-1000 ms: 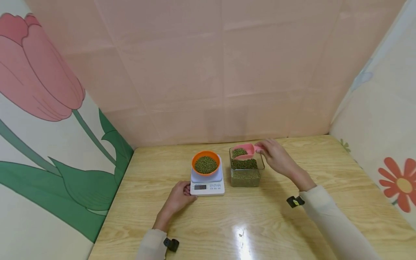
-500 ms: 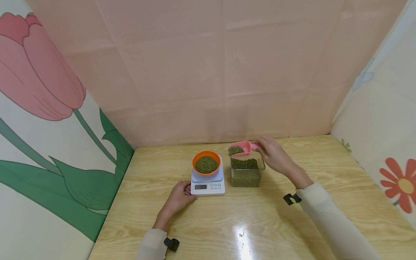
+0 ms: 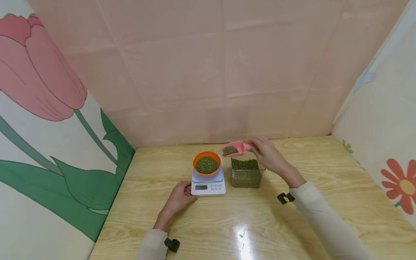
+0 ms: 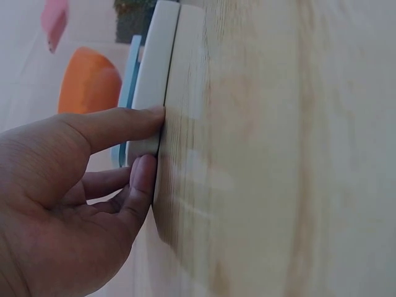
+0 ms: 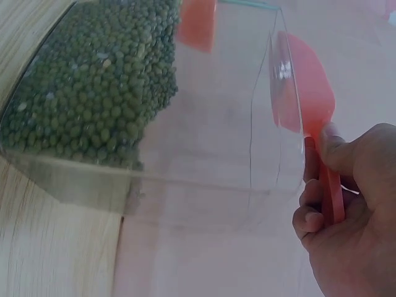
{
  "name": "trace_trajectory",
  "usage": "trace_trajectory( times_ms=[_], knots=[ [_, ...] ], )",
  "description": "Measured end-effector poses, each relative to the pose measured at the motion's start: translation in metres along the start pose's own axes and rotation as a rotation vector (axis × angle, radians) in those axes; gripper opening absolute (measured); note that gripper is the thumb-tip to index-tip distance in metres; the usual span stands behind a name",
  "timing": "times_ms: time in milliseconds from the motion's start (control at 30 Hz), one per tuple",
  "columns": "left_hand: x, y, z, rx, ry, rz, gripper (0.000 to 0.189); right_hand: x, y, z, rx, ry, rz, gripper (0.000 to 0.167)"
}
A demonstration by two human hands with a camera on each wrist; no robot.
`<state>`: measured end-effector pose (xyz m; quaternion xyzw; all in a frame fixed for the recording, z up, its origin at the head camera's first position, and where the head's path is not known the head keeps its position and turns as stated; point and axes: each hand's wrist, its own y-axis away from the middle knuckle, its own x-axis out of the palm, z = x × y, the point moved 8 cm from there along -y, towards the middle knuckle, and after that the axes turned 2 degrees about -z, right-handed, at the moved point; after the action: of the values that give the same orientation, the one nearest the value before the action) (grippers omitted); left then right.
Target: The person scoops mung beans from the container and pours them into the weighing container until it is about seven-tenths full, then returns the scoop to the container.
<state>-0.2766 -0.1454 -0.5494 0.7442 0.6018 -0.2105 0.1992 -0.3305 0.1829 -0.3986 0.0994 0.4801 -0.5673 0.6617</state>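
Observation:
In the head view, my right hand [image 3: 269,156] grips the handle of a pink scoop [image 3: 240,147] loaded with green mung beans [image 3: 230,151]. The scoop hangs above the left rim of a clear container [image 3: 246,179], close to an orange bowl [image 3: 207,154]. That bowl holds more mung beans and sits on a white digital kitchen scale [image 3: 207,179]. At the scale's front left corner, my left hand [image 3: 178,197] holds its edge. Thumb and fingers pinch that corner in the left wrist view. The right wrist view has the scoop [image 5: 314,86] behind the container's clear wall.
Everything stands on a wood-grain table [image 3: 208,224]. Behind it rises a pink covered wall [image 3: 182,72]. A side wall with a painted tulip [image 3: 53,68] stands at left, and one with a red flower [image 3: 407,186] at right.
My right hand has lifted the loaded scoop out of the clear container and moved it left toward the orange bowl. My left hand stays at the scale's corner.

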Motion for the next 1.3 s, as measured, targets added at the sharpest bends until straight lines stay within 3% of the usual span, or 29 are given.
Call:
trace_trajectory(
  times_ms=[233, 1300],
  knots=[
    [0.0, 0.0, -0.002, 0.017, -0.005, 0.0, 0.061, 0.008, -0.005, 0.007, -0.045, -0.013, -0.024, 0.018],
    [0.001, -0.001, -0.001, 0.005, -0.007, 0.008, 0.061, 0.033, -0.023, 0.026, -0.125, 0.034, 0.041, 0.02]
  ],
)
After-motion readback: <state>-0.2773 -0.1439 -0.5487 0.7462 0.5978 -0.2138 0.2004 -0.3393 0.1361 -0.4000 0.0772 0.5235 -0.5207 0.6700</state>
